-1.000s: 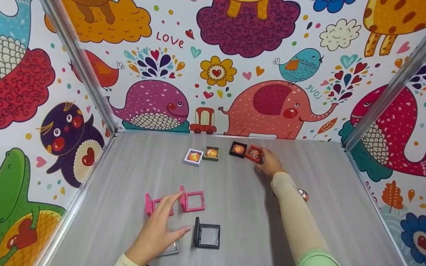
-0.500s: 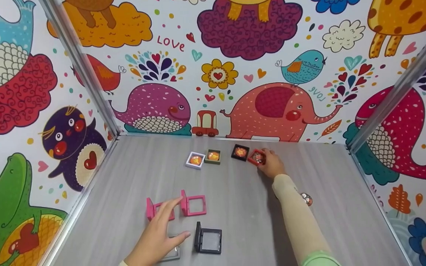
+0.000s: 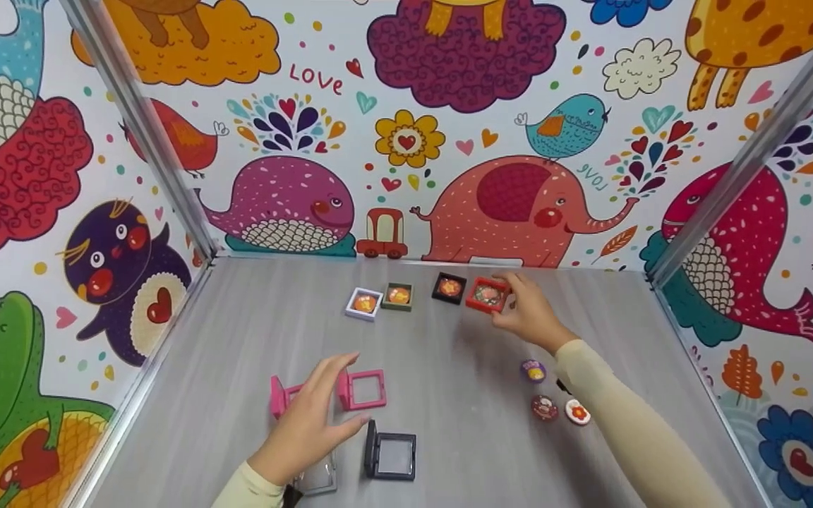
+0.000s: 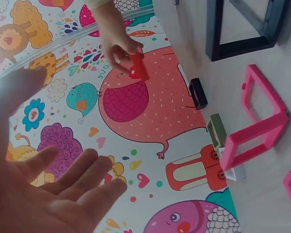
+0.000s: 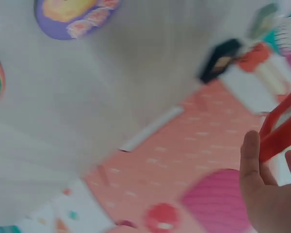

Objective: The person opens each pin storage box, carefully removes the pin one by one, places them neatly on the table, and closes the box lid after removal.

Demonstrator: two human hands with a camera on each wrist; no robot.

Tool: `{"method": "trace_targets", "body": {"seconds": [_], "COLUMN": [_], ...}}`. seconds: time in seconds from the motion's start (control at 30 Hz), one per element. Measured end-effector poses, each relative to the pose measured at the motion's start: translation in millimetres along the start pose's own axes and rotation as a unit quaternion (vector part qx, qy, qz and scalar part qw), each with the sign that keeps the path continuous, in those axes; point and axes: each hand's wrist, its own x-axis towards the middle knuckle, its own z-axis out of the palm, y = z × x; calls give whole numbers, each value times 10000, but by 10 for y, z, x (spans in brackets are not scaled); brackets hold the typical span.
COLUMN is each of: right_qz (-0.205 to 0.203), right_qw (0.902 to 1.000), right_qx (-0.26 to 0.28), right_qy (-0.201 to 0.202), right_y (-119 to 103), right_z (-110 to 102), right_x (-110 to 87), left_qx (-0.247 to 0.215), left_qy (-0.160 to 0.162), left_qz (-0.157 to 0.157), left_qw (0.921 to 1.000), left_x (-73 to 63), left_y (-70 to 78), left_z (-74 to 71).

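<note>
My right hand [image 3: 535, 316] pinches a small red square box frame [image 3: 477, 306] by its right side, with a round patterned badge inside. In the left wrist view the red box frame [image 4: 138, 67] is up off the table, and the right wrist view has its red side wall [image 5: 280, 141] at the fingers. My left hand [image 3: 302, 425] holds nothing. Its fingers spread loosely above two opened pink frames, one near the fingertips [image 3: 365, 407] and one partly hidden behind the hand [image 3: 277, 398]. A black opened frame [image 3: 395, 477] lies right of the thumb.
A black box [image 3: 449, 288], an olive box [image 3: 397, 297] and a white box [image 3: 363, 304], each holding an orange badge, stand near the back wall. Loose badges, purple [image 3: 533, 370], dark red [image 3: 544, 407] and white with a flower [image 3: 578, 411], lie beside the right forearm. A grey frame [image 3: 322, 482] is partly covered.
My right hand has raised the red box frame from the table beside the black box. The right forearm has swung rightward, uncovering loose badges. My left hand has hardly moved.
</note>
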Motion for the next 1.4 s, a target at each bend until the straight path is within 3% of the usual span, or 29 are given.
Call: {"method": "trace_targets", "body": {"seconds": [0.13, 0.23, 0.37, 0.47, 0.57, 0.63, 0.7, 0.77, 0.8, 0.83, 0.87, 0.93, 1.0, 1.07, 1.1, 1.2, 1.3, 1.4], "right_qz": [-669, -1196, -1918, -2277, -2505, -2581, -2409, -1910, -1499, -1051, -591, 182, 780, 976, 992, 822, 503, 336], "right_qw": [9975, 9918, 9795, 9715, 9658, 9629, 9614, 9520, 9396, 9186, 8895, 8175, 7535, 7050, 6877, 6599, 6517, 6343], "right_qx": [65, 0, -19, 135, 382, 656, 1256, 2343, 3023, 3738, 4445, 5635, 6341, 6768, 6916, 7180, 7283, 7431], "right_qy": [-228, -440, -622, -642, -551, -444, -428, -486, -581, -726, -881, -1181, -1549, -1882, -1970, -2054, -2056, -2105], "right_y": [-481, -827, -1133, -1234, -1260, -1254, -1244, -1236, -1235, -1235, -1236, -1239, -1250, -1265, -1272, -1297, -1308, -1311], "right_z": [-83, -65, 17, 65, 93, 108, 125, 154, 174, 193, 217, 275, 327, 377, 398, 445, 472, 482], "right_x": [-333, -547, -710, -761, -780, -791, -814, -840, -851, -860, -869, -883, -910, -946, -964, -996, -1016, -1040], "left_qx": [121, 520, 1393, 1932, 2161, 2082, 1899, 1633, 1488, 1355, 1253, 1074, 971, 928, 909, 928, 1033, 1157], "left_qy": [-164, -417, -832, -1059, -1129, -1110, -1060, -1009, -979, -939, -909, -867, -848, -843, -850, -856, -884, -879], "left_qz": [334, 669, 1097, 1247, 1366, 1463, 1533, 1528, 1494, 1450, 1415, 1352, 1340, 1363, 1372, 1483, 1637, 1735], "left_qw": [9992, 9955, 9806, 9674, 9602, 9607, 9640, 9694, 9726, 9756, 9778, 9812, 9826, 9827, 9827, 9808, 9771, 9741], "left_x": [204, 423, 767, 976, 1103, 1151, 1173, 1184, 1187, 1189, 1188, 1188, 1183, 1173, 1168, 1148, 1130, 1117], "left_y": [152, 310, 492, 581, 627, 638, 639, 636, 637, 637, 641, 657, 679, 702, 714, 746, 792, 837], "left_z": [5, 63, 196, 275, 307, 305, 289, 267, 256, 249, 243, 244, 258, 272, 276, 284, 291, 300]}}
